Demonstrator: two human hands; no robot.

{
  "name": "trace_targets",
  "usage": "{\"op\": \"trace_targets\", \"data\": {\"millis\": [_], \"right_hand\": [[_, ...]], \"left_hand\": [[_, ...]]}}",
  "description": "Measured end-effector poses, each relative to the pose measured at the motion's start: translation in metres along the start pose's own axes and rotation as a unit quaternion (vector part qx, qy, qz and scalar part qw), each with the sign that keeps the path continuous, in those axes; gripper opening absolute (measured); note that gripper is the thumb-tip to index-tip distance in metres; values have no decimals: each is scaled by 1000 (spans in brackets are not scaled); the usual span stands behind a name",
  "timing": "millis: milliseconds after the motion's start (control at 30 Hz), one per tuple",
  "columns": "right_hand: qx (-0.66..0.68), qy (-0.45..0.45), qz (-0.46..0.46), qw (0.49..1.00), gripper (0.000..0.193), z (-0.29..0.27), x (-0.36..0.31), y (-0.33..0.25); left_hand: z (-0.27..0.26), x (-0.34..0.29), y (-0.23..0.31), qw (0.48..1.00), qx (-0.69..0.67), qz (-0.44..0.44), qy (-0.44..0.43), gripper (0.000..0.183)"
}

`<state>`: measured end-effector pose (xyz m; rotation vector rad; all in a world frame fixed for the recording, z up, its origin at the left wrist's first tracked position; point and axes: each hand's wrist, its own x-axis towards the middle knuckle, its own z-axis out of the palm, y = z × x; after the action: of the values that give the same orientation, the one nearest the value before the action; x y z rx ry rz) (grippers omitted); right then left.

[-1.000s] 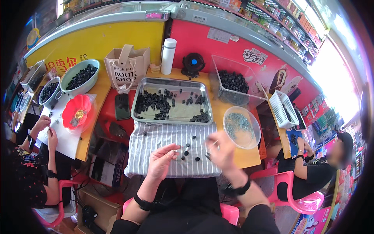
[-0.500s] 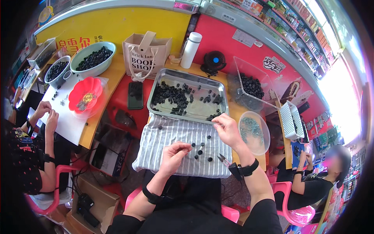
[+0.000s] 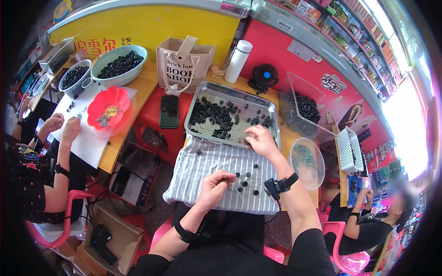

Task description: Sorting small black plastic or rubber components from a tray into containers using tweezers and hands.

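My left hand hovers over a grey-and-white striped cloth, thumb and fingers pinched together. What they hold, if anything, is too small to make out. Several small black caps lie scattered on the cloth just right of these fingertips. Beyond the cloth sits a shallow metal tray with many more black caps, heaped mostly in its left half. Over the tray's near right part is my right hand, its fingers bent and a little apart, with no piece visible in them.
Right of the tray stand a clear bin of black pieces and a round plastic tub. Behind it are a tote bag, a white bottle and a black fan. A phone lies left. Co-workers sit at both sides.
My right hand has moved forward from the tray's front edge to over its inside. The tweezers near my right wrist are out of sight now. My left hand stays pinched above the cloth.
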<state>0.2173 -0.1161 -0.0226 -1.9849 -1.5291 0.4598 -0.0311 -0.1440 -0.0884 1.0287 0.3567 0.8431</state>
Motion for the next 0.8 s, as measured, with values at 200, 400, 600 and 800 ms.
{"op": "trace_targets", "data": {"millis": [200, 400, 600, 800], "right_hand": [[-52, 44, -185, 980, 24, 24, 31, -35], [-29, -42, -257, 965, 20, 59, 51, -41], [-9, -14, -179, 984, 14, 46, 52, -55], [-135, 9, -182, 974, 33, 49, 118, -68]], "left_hand": [[4, 0, -2, 1000, 5, 9, 0, 30], [4, 1, -5, 1000, -1, 6, -3, 30], [-1, 1, 0, 1000, -11, 4, -2, 33], [2, -1, -6, 999, -34, -2, -15, 33]]}}
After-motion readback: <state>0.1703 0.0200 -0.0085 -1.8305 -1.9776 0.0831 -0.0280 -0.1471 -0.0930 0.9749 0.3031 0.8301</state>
